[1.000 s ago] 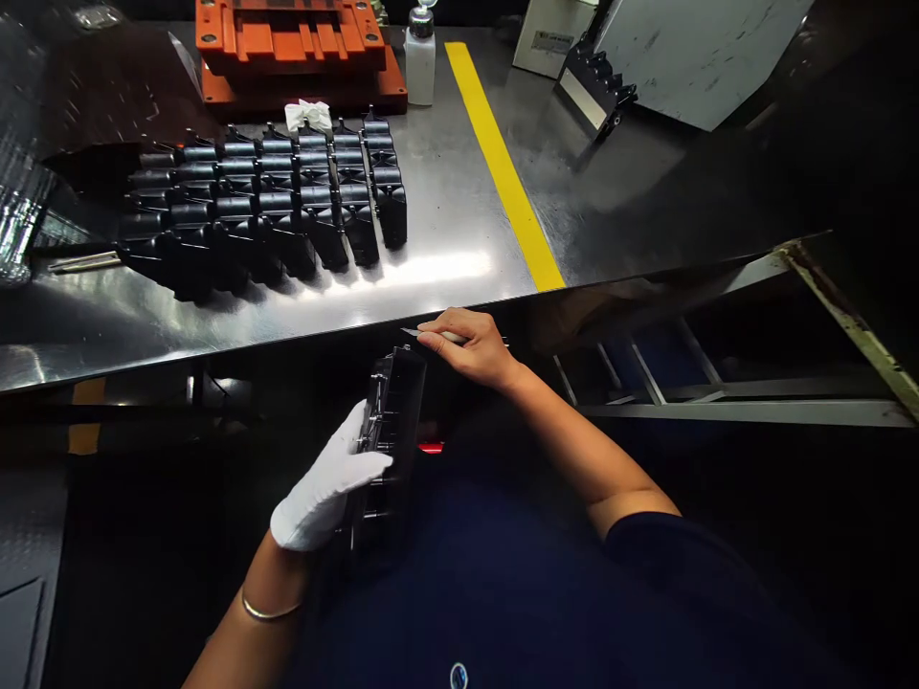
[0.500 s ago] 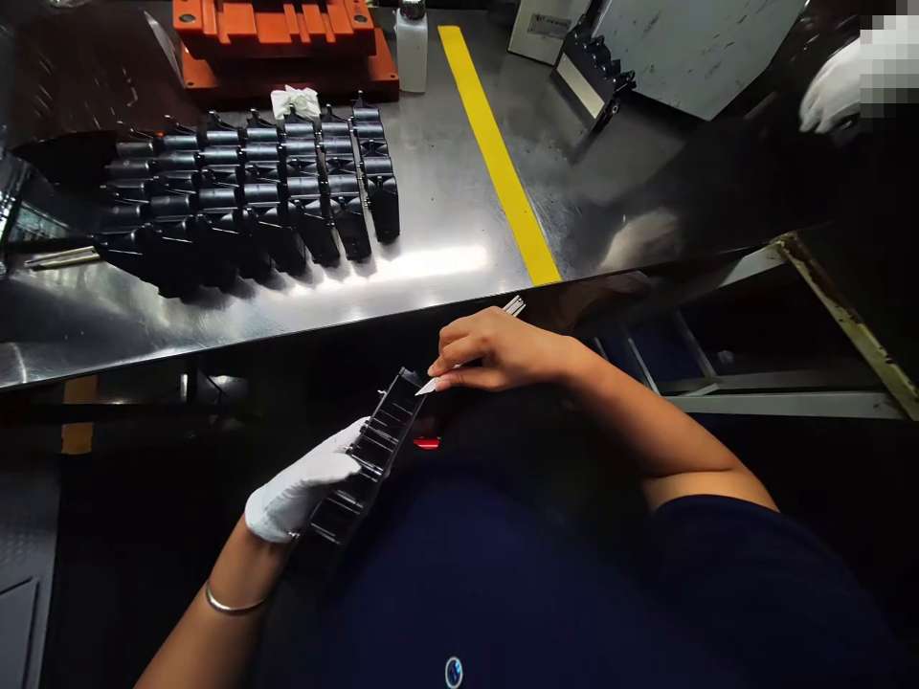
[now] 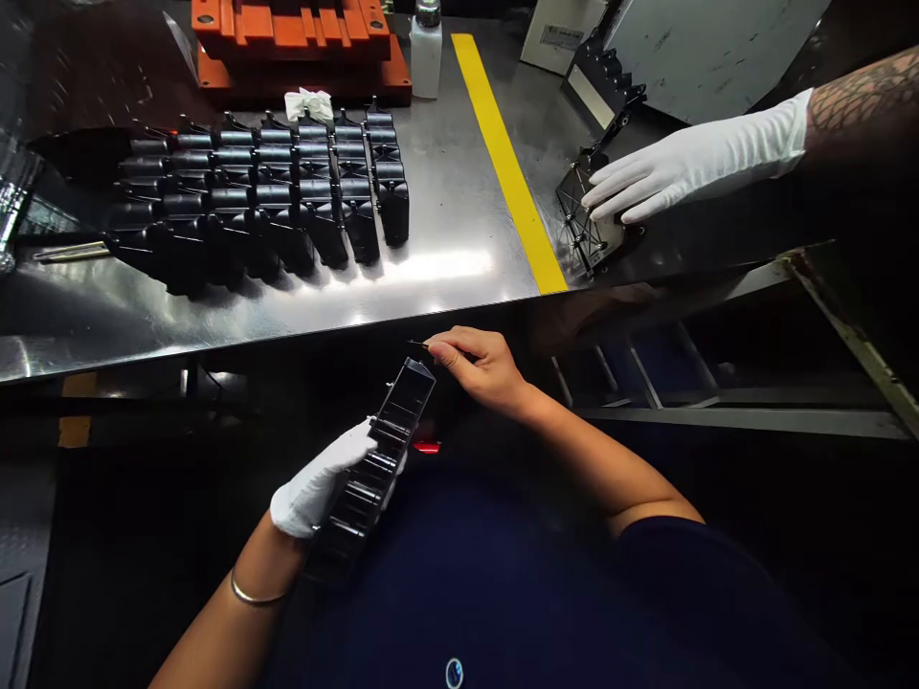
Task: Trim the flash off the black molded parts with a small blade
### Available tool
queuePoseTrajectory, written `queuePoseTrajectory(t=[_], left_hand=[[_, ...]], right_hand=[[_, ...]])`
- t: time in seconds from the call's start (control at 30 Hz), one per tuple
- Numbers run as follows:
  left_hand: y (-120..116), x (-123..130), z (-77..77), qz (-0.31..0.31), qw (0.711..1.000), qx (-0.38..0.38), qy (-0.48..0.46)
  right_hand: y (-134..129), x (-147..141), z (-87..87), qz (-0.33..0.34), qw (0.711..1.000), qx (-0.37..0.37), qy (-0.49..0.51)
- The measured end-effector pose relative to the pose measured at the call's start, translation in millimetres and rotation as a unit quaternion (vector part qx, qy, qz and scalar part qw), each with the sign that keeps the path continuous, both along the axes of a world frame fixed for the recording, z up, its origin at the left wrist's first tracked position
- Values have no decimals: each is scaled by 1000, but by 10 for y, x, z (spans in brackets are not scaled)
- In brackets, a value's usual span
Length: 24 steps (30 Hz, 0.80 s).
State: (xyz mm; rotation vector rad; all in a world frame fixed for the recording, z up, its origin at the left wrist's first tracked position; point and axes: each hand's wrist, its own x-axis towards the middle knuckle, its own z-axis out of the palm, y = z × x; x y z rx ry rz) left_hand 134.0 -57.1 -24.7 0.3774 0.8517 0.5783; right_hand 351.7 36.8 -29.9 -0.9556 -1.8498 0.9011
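1. My left grip [image 3: 316, 493], white-gloved, is closed around a black ribbed plastic housing [image 3: 366, 474], which tilts upward, its top end just beside my right grip.
2. My right grip [image 3: 484, 368], bare, is pinched on a thin blade [image 3: 417, 344], its tip near that top end.
3. Ahead of both grips, beyond the steel desk [image 3: 445, 306] edge, lie rows of similar housings [image 3: 258, 196], with a white cloth [image 3: 308, 105], an orange fixture [image 3: 291, 38] and a bottle [image 3: 426, 57] behind them.
4. Ahead and to the right, past a yellow stripe [image 3: 506, 158], a co-worker's gloved hand [image 3: 689, 158] rests on a black frame [image 3: 585, 225].
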Motion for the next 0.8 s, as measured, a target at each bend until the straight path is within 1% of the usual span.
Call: queuePoseTrajectory(t=[0.03, 0.1, 0.17, 0.27, 0.4, 0.47, 0.67, 0.73, 0.8], left_hand=[[17, 18, 19, 9, 999, 36, 21], [40, 46, 36, 25, 993, 102, 62], [47, 62, 28, 36, 985, 139, 92], [40, 72, 4, 30, 983, 146, 109], [30, 78, -15, 16, 981, 150, 121], [21, 78, -26, 11, 978, 159, 133], [-17, 74, -51, 6, 978, 156, 140], [-14, 88, -45, 8, 977, 166, 133], [1, 113, -34, 21, 972, 187, 142]], right_hand=[[-45, -27, -5, -11, 1000, -3, -6], [-113, -60, 4, -11, 1000, -5, -28], [-155, -73, 22, -11, 998, -6, -61], [-188, -85, 38, -21, 994, -11, -104], [-219, -110, 33, -31, 994, -6, -104], [-235, -115, 32, -26, 993, 6, -112], [-253, -55, 48, 8, 981, 28, -193], [-238, -19, 59, 27, 983, 23, -180], [-212, 17, 80, 42, 991, 12, -129]])
